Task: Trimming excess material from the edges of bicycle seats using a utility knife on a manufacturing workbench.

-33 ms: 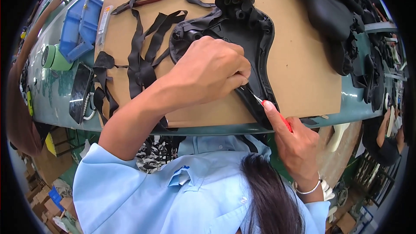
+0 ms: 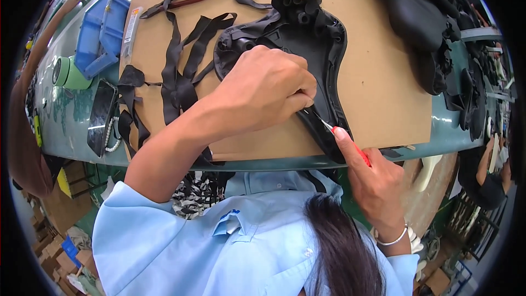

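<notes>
A black saddle-shaped shell (image 2: 323, 66) lies hollow side up, its narrow end toward me and bunched black material at its far end. My left hand (image 2: 271, 85) is closed in a pinch over the shell's left edge; whatever its fingertips grip is hidden. In my right hand (image 2: 375, 186) is a red-handled tool (image 2: 359, 153) with a slim metal tip. That tip points at the shell's edge, just beside my left fingertips. Whether it is a blade or a pick, I cannot tell.
Under the shell is a cardboard sheet (image 2: 383, 104). Black strips (image 2: 172, 71) and red-handled pliers (image 2: 194, 0) lie left of it. Farther left are a phone (image 2: 103, 115), a green container (image 2: 71, 73) and a blue bin (image 2: 101, 35). Black padded pieces (image 2: 416, 16) are heaped right. Other people's arms show at both sides.
</notes>
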Demonstrator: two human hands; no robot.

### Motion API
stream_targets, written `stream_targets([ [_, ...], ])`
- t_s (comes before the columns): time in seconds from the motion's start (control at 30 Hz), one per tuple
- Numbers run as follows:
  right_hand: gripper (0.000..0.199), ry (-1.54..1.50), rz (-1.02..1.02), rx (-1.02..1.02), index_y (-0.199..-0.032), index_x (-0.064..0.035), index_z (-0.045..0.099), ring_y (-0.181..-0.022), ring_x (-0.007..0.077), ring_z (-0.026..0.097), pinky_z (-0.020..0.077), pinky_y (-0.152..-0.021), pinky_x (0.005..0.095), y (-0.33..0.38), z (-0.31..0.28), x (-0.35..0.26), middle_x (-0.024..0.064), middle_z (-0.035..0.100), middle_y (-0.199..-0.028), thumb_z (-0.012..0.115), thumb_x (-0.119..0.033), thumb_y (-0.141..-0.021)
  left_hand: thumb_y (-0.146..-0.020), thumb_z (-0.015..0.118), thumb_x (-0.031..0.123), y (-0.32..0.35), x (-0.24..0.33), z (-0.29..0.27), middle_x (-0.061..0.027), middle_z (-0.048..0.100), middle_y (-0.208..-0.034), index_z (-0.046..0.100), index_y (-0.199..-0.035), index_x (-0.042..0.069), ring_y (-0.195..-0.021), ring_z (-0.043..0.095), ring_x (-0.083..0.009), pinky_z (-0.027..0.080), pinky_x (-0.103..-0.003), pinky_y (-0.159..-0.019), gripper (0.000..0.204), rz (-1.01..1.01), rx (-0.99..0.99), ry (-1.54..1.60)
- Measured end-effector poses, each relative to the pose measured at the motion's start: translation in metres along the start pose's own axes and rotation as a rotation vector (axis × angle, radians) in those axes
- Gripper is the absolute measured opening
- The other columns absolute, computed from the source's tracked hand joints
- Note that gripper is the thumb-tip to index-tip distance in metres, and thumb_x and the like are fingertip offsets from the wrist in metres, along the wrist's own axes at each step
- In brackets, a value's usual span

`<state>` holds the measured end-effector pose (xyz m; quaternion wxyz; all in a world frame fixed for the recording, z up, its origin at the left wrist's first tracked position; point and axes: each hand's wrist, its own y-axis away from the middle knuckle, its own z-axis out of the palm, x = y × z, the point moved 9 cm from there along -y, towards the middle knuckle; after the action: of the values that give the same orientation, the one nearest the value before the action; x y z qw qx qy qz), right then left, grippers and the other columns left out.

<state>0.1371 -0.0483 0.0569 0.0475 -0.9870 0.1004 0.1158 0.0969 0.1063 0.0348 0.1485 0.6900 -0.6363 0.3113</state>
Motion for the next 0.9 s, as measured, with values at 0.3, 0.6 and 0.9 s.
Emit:
stream_targets([
  [0.3,0.049,-0.324,0.114,0.197,-0.134,-0.0084,0.054,-0.055,0.0103,0.051,0.0439,-0.051,0.0254,0.022,-0.044,0.062,0.0052,0.056,-0.071,0.059,-0.001,-0.086,-0.077,0.064,0.018,-0.010,0.013,0.023,-0.0103,0.063,-0.075,0.069,-0.077,0.004,-0.071,0.063,-0.0294,0.050,-0.038,-0.064,0.015,-0.242,-0.006,-0.003],
  [0.6,0.054,-1.445,0.872,0.092,-0.148,-0.0074,0.026,-0.053,0.0089,0.054,0.0461,-0.044,0.0193,0.042,0.040,0.047,0.0089,0.058,-0.085,0.042,-0.013,-0.096,-0.068,0.070,0.015,-0.062,-0.005,0.041,-0.0101,0.064,-0.069,0.068,-0.074,0.001,-0.065,0.063,-0.0183,0.049,-0.029,-0.063,0.016,-0.207,-0.076,0.352],
  [0.9,0.054,-1.383,0.817,-0.011,-0.147,-0.0072,0.024,-0.048,0.0108,0.050,0.0460,-0.045,0.0211,0.023,0.046,0.003,0.0123,0.058,-0.088,0.040,-0.015,-0.096,-0.074,0.075,0.019,-0.062,-0.027,0.047,0.0027,0.062,-0.070,0.071,-0.081,0.004,-0.063,0.052,-0.0066,0.037,-0.022,-0.058,0.017,-0.460,-0.102,0.760],
])
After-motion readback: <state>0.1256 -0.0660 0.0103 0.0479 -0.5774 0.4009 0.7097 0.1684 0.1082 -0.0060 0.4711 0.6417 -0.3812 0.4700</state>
